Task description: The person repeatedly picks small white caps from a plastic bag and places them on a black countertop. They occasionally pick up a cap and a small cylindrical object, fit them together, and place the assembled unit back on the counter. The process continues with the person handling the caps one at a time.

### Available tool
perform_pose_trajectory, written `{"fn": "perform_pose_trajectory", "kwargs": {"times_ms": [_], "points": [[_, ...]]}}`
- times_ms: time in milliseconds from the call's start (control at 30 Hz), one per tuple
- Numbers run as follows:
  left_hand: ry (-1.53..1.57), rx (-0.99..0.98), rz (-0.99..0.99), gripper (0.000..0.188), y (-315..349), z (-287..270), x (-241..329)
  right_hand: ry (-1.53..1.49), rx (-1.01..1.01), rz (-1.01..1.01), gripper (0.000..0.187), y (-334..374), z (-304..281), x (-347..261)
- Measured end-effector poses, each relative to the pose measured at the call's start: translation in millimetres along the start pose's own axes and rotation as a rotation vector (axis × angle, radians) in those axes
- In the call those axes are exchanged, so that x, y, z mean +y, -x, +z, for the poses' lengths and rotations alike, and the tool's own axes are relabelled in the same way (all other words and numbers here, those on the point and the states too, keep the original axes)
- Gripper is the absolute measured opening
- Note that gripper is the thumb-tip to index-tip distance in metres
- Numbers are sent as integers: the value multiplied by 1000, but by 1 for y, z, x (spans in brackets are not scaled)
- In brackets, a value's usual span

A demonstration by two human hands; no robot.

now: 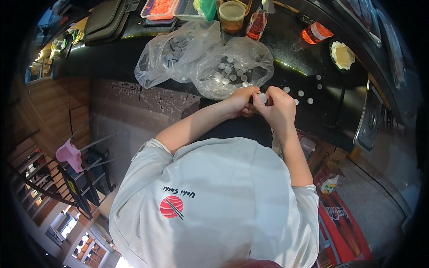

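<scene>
My right hand (280, 107) pinches a small round white cap (262, 98) between thumb and fingers, close to the counter's front edge. Beside it, my left hand (243, 102) is closed, its fingertips near the cap; whatever it grips is hidden. Just beyond my hands lies an open clear plastic bag (208, 85) with several white caps (228, 70) inside. Left of that, a second clear bag (147, 71) contains small translucent pieces (178, 44), too unclear to name. Several loose white caps (300, 93) are scattered on the black counter (330, 111) to the right of my hands.
Along the back stand a tub of orange shreds (161, 8), a lidded round container (232, 18) and a bottle of red liquid (257, 24). Another red-orange container (316, 33) and a pale cup-shaped item (342, 56) are at right. Dark trays (105, 20) are stacked at far left.
</scene>
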State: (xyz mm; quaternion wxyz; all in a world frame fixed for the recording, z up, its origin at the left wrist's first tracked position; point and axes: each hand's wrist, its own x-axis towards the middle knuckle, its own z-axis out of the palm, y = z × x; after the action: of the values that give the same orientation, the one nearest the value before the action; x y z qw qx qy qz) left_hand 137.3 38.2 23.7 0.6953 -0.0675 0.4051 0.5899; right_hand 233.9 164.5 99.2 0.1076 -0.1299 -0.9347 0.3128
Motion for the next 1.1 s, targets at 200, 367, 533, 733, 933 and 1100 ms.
{"fn": "perform_pose_trajectory", "kwargs": {"times_ms": [200, 367, 533, 733, 933, 1100], "points": [[-8, -15, -46, 35, -11, -12, 0, -13, -249, 19, 29, -7, -34, -5], [-24, 39, -21, 32, -8, -7, 1, -85, -269, -211, 32, -3, -30, 15], [-184, 321, 145, 34, -8, 9, 3, 127, -188, -8, 32, 2, -5, 16], [-222, 124, 81, 34, -17, -2, -2, -38, -249, -37, 25, -4, -26, 12], [-94, 123, -25, 40, -14, -7, 2, -160, -115, -121, 21, 7, -7, 28], [-598, 317, 431, 43, -24, -12, -6, -38, -87, 53, 22, 19, 22, 36]]}}
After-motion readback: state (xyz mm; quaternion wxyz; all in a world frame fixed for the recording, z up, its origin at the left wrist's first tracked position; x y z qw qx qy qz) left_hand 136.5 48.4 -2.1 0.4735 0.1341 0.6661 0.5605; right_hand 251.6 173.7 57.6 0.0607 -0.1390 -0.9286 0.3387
